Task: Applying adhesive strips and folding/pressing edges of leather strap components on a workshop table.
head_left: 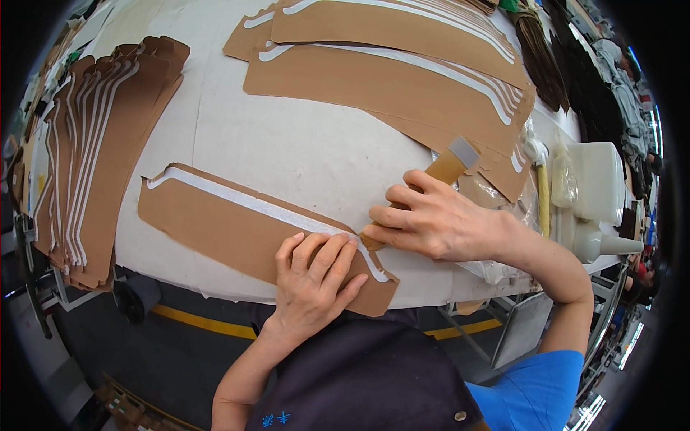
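Observation:
One brown panel point(208, 215), likely leather or card, lies aslant on the white table in front of me. A white strip point(244, 203) runs along its far edge and bends down at the right end. My left hand point(314, 276) rests on the panel's right half, fingers stretched out over the strip. Close beside those fingertips, my right hand point(438, 223) grips a flat tan tool point(447, 169) with a grey end pointing up and away. The tool's lower tip reaches the panel's edge near the strip's bend; its exact kind cannot be made out.
Similar brown panels with white strips lie stacked at the far side point(374, 79) and fanned out at the left point(122, 144). At right stand a white plastic container point(593, 183), a squeeze bottle point(589, 243) and clear plastic bags point(528, 208). The table's near edge point(237, 291) borders my apron.

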The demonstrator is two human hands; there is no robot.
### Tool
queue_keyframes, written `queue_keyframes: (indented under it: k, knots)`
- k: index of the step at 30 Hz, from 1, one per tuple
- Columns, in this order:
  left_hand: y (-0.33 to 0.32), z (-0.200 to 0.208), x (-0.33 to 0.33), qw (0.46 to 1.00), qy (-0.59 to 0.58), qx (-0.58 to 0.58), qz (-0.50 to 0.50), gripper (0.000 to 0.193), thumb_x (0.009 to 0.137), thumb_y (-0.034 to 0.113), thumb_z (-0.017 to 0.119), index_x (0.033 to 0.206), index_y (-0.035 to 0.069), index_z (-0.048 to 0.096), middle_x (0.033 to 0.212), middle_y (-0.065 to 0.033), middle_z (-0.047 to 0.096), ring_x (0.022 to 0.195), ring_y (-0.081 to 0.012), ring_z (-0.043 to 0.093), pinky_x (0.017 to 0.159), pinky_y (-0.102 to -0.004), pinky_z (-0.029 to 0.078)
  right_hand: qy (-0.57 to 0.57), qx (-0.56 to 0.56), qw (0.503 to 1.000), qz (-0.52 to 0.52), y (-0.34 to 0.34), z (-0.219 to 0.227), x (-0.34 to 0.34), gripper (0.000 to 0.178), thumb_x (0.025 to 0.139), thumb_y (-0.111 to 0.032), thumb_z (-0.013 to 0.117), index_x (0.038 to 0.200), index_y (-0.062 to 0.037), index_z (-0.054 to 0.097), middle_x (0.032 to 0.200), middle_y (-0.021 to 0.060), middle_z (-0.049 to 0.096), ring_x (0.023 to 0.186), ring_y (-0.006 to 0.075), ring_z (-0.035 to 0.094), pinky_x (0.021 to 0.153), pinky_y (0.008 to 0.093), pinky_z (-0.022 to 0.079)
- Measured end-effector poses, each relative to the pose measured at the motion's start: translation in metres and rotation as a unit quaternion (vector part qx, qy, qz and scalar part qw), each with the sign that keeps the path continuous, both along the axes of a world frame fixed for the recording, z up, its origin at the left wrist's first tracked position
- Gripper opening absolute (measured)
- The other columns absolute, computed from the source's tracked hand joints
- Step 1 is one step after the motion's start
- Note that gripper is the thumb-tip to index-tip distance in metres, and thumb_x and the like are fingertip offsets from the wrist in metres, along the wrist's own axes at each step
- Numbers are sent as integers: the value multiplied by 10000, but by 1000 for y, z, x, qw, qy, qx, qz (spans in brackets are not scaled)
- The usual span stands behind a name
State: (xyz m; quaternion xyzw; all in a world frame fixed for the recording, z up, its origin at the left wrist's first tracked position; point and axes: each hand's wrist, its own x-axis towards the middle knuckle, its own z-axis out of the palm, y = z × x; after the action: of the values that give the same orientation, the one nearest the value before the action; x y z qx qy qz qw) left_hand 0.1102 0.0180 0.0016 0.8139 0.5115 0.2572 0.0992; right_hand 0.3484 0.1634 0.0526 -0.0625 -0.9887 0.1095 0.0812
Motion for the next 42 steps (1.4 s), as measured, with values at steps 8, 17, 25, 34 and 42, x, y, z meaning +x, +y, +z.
queue_keyframes:
  k: [8,17,25,34,42]
  knots:
    - [-4,2,3,999,10,3,40,534,853,306,829,1312,65,698,1390,-141,587,1287,-333,538,1115,-554,397,37,-8,998,48,17,-7,-12,290,829,-176,698,1079,-46,766,986,22,563,963,202,546,831,361,450]
    - [-6,8,0,996,29,14,83,519,864,278,826,1306,40,697,1402,-163,588,1305,-372,555,1111,-562,431,41,-4,995,89,31,-10,-27,269,816,-171,706,1048,-51,771,963,14,561,955,201,538,841,349,449]
    - [-1,13,-18,995,9,1,95,506,865,225,824,1307,16,691,1412,-170,592,1322,-386,563,1130,-574,438,36,15,993,111,43,-9,-49,270,826,-168,703,1067,-67,771,972,10,573,972,200,542,853,351,448]
    - [8,10,-43,990,-52,-19,127,450,864,151,816,1272,5,697,1364,-151,627,1301,-379,594,1146,-565,460,8,30,991,127,54,-6,-77,334,843,-167,719,1171,-106,743,1064,9,574,1015,204,545,892,367,442]
    - [19,7,-77,989,-50,14,140,413,860,124,829,1235,4,707,1324,-155,636,1317,-364,582,1123,-530,490,-7,21,992,126,66,-8,-110,447,801,-89,750,1243,-137,711,1166,12,597,1068,218,548,913,386,429]
